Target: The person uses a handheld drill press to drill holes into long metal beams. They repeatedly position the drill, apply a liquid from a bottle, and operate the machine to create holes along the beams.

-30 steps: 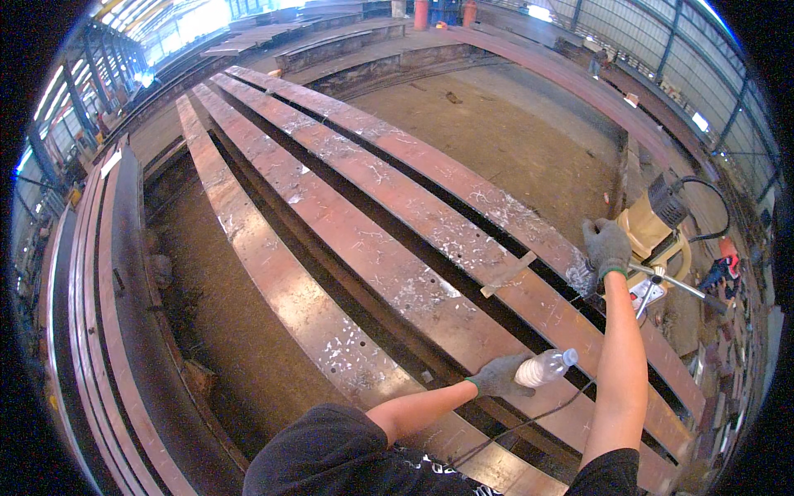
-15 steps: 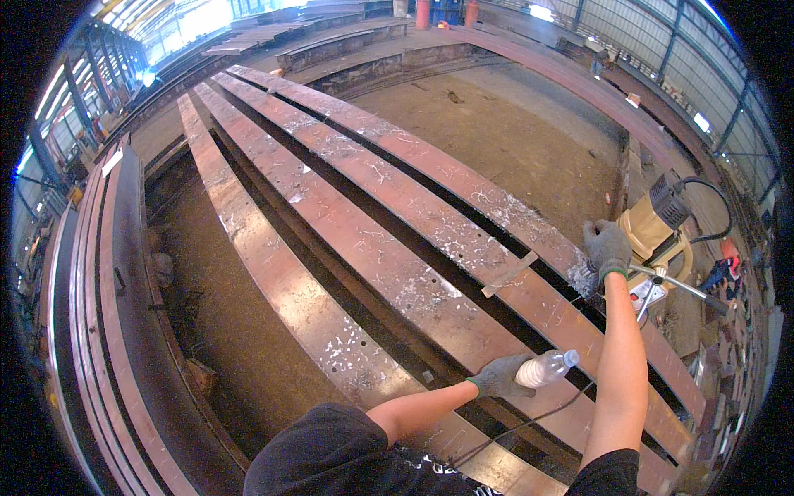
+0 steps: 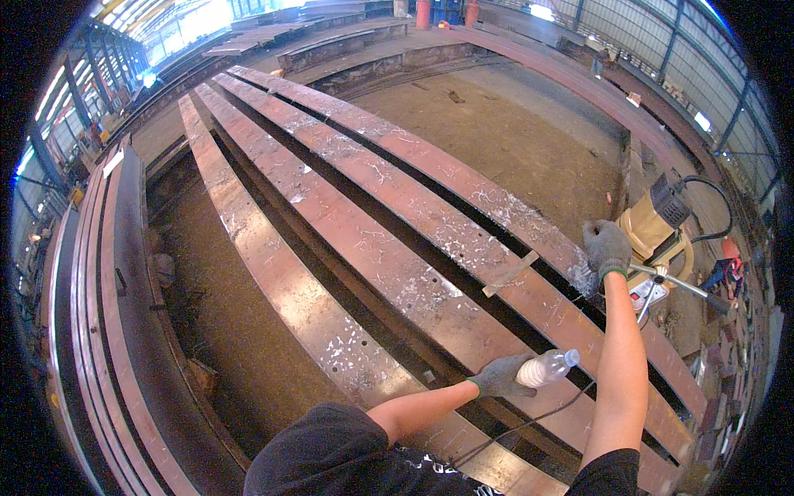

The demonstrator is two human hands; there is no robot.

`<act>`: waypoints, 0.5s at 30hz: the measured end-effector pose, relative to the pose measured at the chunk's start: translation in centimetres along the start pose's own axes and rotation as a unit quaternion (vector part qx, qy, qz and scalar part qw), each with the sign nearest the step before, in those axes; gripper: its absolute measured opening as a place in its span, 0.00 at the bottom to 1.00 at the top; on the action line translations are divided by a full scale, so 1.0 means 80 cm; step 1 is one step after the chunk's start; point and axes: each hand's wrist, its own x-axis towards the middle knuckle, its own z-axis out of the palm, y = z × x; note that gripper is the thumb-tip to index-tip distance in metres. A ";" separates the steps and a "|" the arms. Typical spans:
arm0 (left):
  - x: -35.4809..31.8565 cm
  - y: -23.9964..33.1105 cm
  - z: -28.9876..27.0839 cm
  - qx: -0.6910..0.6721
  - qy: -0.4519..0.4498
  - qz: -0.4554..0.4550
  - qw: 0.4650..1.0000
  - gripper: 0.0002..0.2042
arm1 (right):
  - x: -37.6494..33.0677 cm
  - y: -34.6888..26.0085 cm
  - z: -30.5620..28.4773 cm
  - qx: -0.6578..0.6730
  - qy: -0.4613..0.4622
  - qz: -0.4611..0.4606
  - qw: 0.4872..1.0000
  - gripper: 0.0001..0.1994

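My left hand (image 3: 501,376), in a grey glove with a green cuff, is closed around a clear plastic bottle (image 3: 542,369). The bottle holds something whitish and tilts, its bluish top pointing up and right. My right hand (image 3: 607,246), gloved alike, is curled beside a yellow magnetic drill (image 3: 651,221) on the right-hand steel beam. What its fingers hold is hidden. Metal handle bars (image 3: 691,287) stick out from the drill next to my right wrist. Pale shavings (image 3: 584,279) lie on the beam just left of that hand.
Long reddish steel beams (image 3: 372,240) run away from me with dark gaps between them. A small flat strip (image 3: 510,274) lies across one gap. A dark cable (image 3: 529,422) crosses the near beams. More beams (image 3: 99,331) stand at left. Red cylinders (image 3: 423,14) stand far back.
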 end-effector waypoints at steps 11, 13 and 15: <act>-0.002 0.011 -0.006 0.012 0.003 -0.008 1.000 0.39 | 0.004 0.007 0.009 -0.006 0.001 -0.011 1.000 0.22; -0.001 0.010 -0.006 0.015 -0.008 -0.023 1.000 0.40 | 0.002 0.005 0.007 -0.007 -0.002 -0.014 1.000 0.22; -0.001 0.009 -0.005 0.011 -0.008 -0.023 1.000 0.40 | 0.000 0.002 0.003 -0.006 -0.007 -0.015 1.000 0.23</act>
